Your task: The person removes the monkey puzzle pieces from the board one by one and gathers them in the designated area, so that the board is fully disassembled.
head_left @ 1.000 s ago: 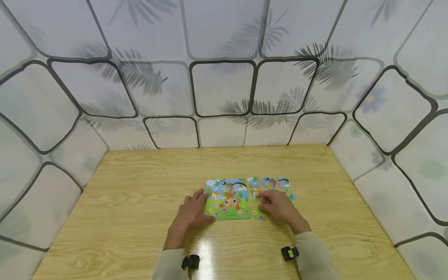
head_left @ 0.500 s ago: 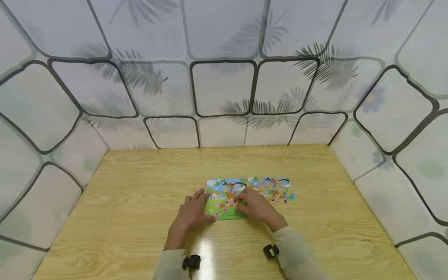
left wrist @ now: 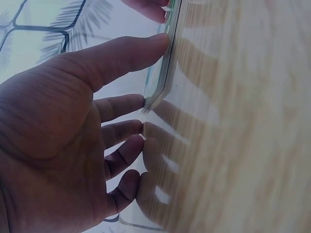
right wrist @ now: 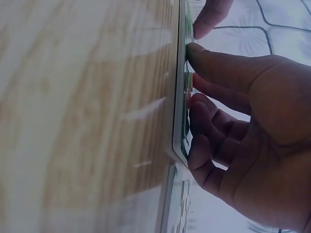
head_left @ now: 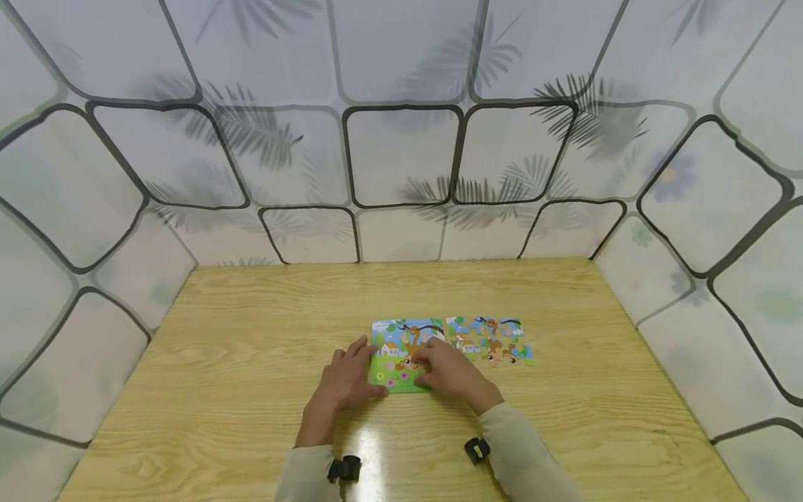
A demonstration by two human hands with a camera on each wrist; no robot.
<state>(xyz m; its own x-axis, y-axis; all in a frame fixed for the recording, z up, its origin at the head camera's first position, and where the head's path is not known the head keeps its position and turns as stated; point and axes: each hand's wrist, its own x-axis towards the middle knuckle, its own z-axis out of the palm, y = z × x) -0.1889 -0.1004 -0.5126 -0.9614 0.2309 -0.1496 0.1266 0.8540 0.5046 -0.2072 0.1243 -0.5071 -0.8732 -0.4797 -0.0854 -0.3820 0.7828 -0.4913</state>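
A square picture puzzle board (head_left: 390, 333), printed with a monkey, a house and flowers, lies flat on the wooden table. Against its near left corner rests my left hand (head_left: 346, 376), fingers spread. In the left wrist view the straight thumb (left wrist: 131, 56) touches the board's edge, and the forefinger touches it near the corner. Over the board's right part, my right hand (head_left: 453, 369) pinches a small puzzle piece (right wrist: 190, 81) low against the surface. In the head view the hand hides this piece.
Several loose puzzle pieces (head_left: 502, 352), showing parts of the monkey, house and sky, lie just right of the board. Patterned white walls (head_left: 401, 233) close off the table (head_left: 282, 300) at the back and sides.
My right hand has moved left from the loose pieces onto the board, taking along the green flowered piece that lay nearest. My left hand has stayed at the corner.
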